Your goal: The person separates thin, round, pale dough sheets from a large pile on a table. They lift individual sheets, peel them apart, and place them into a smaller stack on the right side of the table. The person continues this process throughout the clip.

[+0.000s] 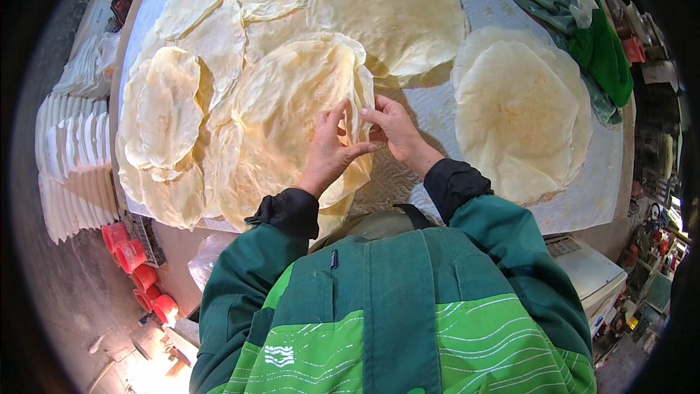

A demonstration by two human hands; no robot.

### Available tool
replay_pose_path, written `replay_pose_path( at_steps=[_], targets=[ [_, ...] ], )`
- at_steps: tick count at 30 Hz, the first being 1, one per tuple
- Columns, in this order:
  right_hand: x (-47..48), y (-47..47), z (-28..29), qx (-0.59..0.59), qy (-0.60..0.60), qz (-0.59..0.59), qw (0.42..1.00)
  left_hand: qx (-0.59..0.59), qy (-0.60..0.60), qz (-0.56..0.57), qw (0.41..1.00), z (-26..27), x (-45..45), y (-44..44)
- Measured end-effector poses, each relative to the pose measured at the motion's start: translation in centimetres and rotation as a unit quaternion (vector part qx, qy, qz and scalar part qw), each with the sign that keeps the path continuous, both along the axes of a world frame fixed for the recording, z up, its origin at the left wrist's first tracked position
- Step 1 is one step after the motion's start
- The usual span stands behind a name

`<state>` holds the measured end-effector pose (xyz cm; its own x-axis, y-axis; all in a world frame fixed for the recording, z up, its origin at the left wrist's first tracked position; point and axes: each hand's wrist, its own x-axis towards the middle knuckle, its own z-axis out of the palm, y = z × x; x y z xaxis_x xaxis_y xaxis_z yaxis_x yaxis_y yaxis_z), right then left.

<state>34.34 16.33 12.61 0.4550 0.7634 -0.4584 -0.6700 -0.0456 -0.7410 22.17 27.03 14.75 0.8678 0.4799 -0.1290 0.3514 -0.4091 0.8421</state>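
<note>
Several thin, pale yellow, translucent round sheets lie in overlapping piles on a quilted cloth (432, 104) over the table. My right hand (396, 128) pinches the right edge of the nearest sheet pile (295, 93) between thumb and fingers. Beside it, my left hand (333, 148) rests against the same pile, thumb and forefinger apart; whether it grips a layer, I cannot tell. A separate stack of round sheets (519, 115) lies to the right, and a smaller sheet (167, 109) tops the pile at the far left. Another broad sheet (388, 16) lies beyond my hands.
Green plastic and cloth (601, 60) hang over the back right corner. Stacked white folded material (76, 158) stands left of the table, with several red containers (130, 255) below. A white appliance (582, 271) stands at the near right, a clear plastic bag (206, 260) at the near left.
</note>
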Motion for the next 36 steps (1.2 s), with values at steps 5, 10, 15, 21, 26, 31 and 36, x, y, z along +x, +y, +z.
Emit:
replay_pose_path(
  at_steps=[5, 10, 15, 21, 26, 31, 36],
  targets=[
    [-0.4, 0.3, 0.1, -0.045, -0.108, 0.034, 0.993, -0.027, -0.021, -0.013, 0.999, -0.6, 0.1, 0.4],
    [-0.3, 0.8, 0.9, -0.081, -0.096, 0.019, 0.992, -0.001, 0.011, -0.012, 1.000, -0.1, 0.4, -0.2],
    [-0.2, 0.6, 0.6, -0.042, -0.039, 0.002, 0.998, -0.040, -0.028, -0.011, 0.999, -1.1, 0.3, 0.3],
    [-1.9, 1.5, -0.7, -0.019, -0.271, -0.001, 0.962, -0.178, -0.062, 0.099, 0.977, -1.6, 1.3, 1.7],
    [0.5, -0.1, -1.2, -0.035, -0.082, -0.049, 0.995, -0.330, -0.070, 0.122, 0.933, 1.3, -2.6, 8.9],
    [3.4, -4.6, -8.1, -0.146, -0.088, -0.099, 0.980, -0.505, -0.275, 0.355, 0.737, 7.5, -13.4, 16.4],
    [2.1, -3.7, -6.5, -0.051, -0.038, -0.125, 0.990, -0.323, -0.309, 0.254, 0.858, 19.2, -14.1, 17.9]
  ],
)
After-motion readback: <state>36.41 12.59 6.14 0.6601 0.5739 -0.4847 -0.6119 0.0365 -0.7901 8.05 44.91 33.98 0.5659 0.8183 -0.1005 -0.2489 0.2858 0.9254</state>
